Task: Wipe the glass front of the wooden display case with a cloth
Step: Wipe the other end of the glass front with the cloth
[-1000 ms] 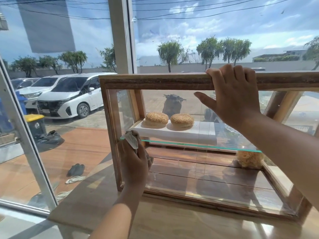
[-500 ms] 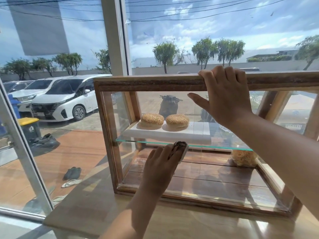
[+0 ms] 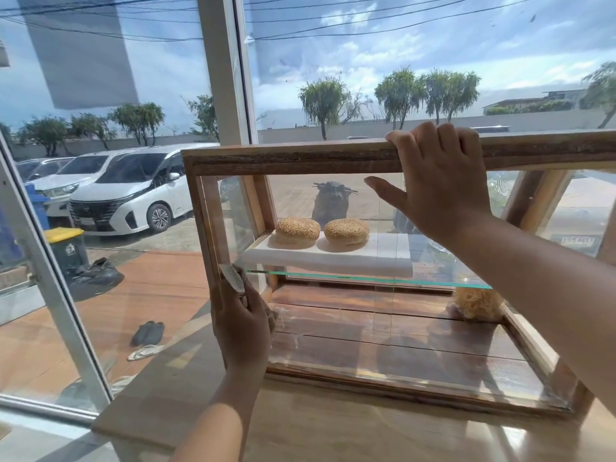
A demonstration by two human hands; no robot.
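Observation:
A wooden display case [image 3: 293,159] with a glass front [image 3: 383,328] stands on a wooden counter. My left hand [image 3: 241,323] presses a small grey cloth [image 3: 233,278] against the glass at its lower left, beside the left frame post. My right hand [image 3: 440,185] rests over the case's top rail, fingers curled on top and thumb spread across the glass. Inside, two sesame buns [image 3: 296,229] lie on a white board on a glass shelf [image 3: 366,279].
The wooden counter [image 3: 333,431] runs in front of the case. A pale fibrous lump [image 3: 476,303] sits at the case's back right. Large windows [image 3: 100,195] behind show parked white cars, a yellow-lidded bin and shoes on a deck.
My left hand slid with the cloth from the lower middle of the glass back to the left edge, after going rightward before that. My right hand stayed on the top rail.

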